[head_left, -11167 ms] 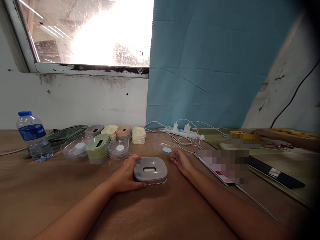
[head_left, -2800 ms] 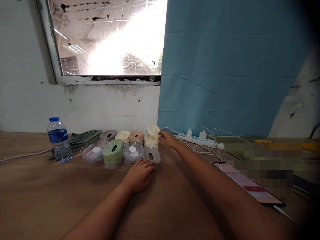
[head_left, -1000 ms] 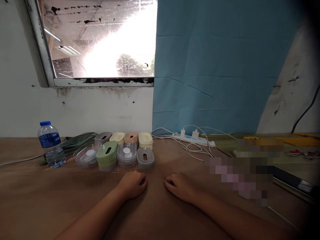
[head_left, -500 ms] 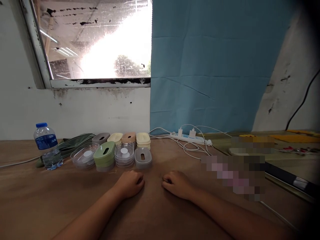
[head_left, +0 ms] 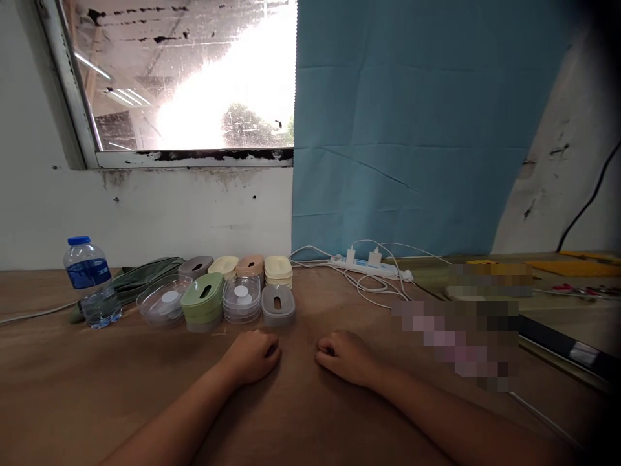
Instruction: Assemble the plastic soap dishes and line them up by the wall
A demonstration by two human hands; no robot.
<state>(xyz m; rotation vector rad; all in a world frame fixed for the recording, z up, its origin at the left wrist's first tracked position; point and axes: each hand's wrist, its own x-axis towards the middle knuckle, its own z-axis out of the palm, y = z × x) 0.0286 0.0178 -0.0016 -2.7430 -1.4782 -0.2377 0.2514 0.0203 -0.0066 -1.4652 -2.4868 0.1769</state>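
My left hand (head_left: 253,357) rests on the brown tabletop (head_left: 295,421), curled into a loose fist with nothing showing in it. Across a small gap, my right hand (head_left: 345,357) lies in a similar loose fist, also with nothing visible inside. Just beyond my left hand stands a grey container with an oval slot in its top (head_left: 278,305). Beside it are a stack of clear plastic containers (head_left: 242,301), a green slotted container (head_left: 202,299) and a wide clear container (head_left: 165,301). Behind these sit cream stacked containers (head_left: 278,270), a peach one (head_left: 250,265) and a grey one (head_left: 196,266).
A water bottle (head_left: 93,282) with a blue cap stands at the left, by a dark green cloth item (head_left: 145,277). Toward the back lies a white power strip (head_left: 369,266) with plugs and tangled cables. A blurred patch covers things on the right, near a black bar (head_left: 557,343).
Both hands stay in place in their loose fists. The view has shifted very slightly; the containers and bottle have not moved on the table.
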